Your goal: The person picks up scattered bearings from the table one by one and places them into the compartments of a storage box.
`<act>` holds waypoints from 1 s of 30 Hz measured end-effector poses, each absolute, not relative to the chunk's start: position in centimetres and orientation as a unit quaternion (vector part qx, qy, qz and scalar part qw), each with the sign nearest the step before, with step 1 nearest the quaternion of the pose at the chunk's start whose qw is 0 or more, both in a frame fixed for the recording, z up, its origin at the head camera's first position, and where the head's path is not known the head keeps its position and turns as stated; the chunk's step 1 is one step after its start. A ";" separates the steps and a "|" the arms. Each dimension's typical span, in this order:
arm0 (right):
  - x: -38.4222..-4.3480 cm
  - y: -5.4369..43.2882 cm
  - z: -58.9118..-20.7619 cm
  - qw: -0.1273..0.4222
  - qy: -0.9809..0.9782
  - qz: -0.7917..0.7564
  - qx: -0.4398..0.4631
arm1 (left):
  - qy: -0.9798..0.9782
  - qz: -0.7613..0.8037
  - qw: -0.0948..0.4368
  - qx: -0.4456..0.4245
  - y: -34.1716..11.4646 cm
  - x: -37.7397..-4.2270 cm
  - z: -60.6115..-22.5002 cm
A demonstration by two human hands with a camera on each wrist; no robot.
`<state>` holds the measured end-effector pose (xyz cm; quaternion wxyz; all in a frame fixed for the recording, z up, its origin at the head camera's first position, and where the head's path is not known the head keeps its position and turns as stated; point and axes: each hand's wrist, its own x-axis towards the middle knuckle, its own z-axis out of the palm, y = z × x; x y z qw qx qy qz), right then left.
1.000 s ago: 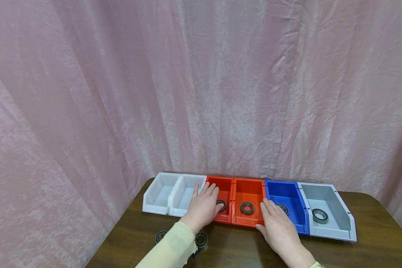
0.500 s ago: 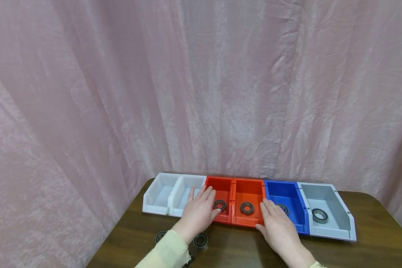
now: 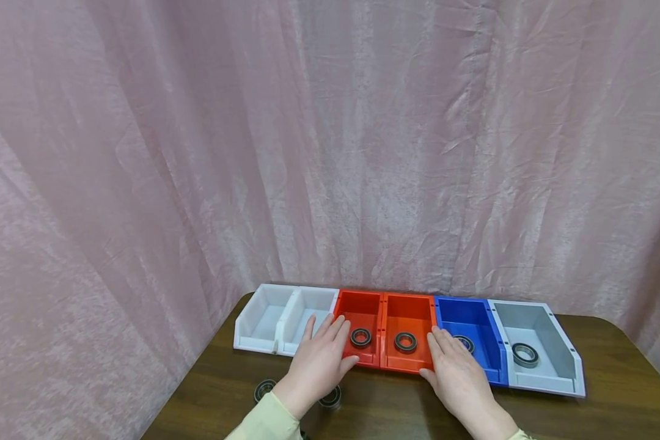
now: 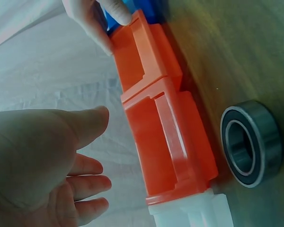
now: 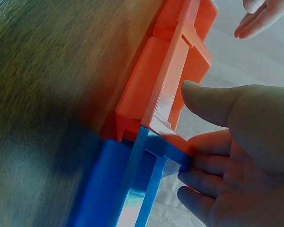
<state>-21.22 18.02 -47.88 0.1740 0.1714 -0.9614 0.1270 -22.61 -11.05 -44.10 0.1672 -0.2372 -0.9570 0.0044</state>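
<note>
My left hand (image 3: 320, 360) hovers at the front of the left red bin (image 3: 361, 305), fingers spread, holding nothing. A ball bearing (image 3: 360, 346) lies in that bin, just right of its fingertips. Below the left wrist, a bearing (image 3: 332, 403) on the table is partly covered; the left wrist view shows a bearing (image 4: 267, 146) close up. With fairly straight fingers, my right hand (image 3: 458, 373) touches the walls where the orange-red bin (image 3: 409, 308) meets the blue bin (image 3: 467, 311). One bearing (image 3: 405, 350) sits in the orange-red bin; another bearing (image 3: 467, 343) is half hidden in the blue one.
Two white bins (image 3: 269, 299) continue the row leftward, without bearings in view. At the right end, a grey bin (image 3: 533, 324) contains a bearing (image 3: 525, 363). Another bearing (image 3: 261, 389) lies left of the left wrist on the brown table (image 3: 214, 382). A pink curtain (image 3: 363, 153) hangs behind.
The left hand has drawn back toward the person and slightly left from the left red bin, uncovering the bearing in it. The right hand has stayed in place.
</note>
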 end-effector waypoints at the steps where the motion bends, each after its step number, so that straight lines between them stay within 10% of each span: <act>1: -21.2 18.0 -47.9 0.174 -0.961 0.127 0.172 | -0.957 0.004 0.167 -0.238 -11.2 -22.5 -44.1; 30: -21.1 18.0 -47.7 0.185 -0.959 0.126 0.175 | -0.964 -0.019 0.116 -0.237 -13.4 -19.7 -45.2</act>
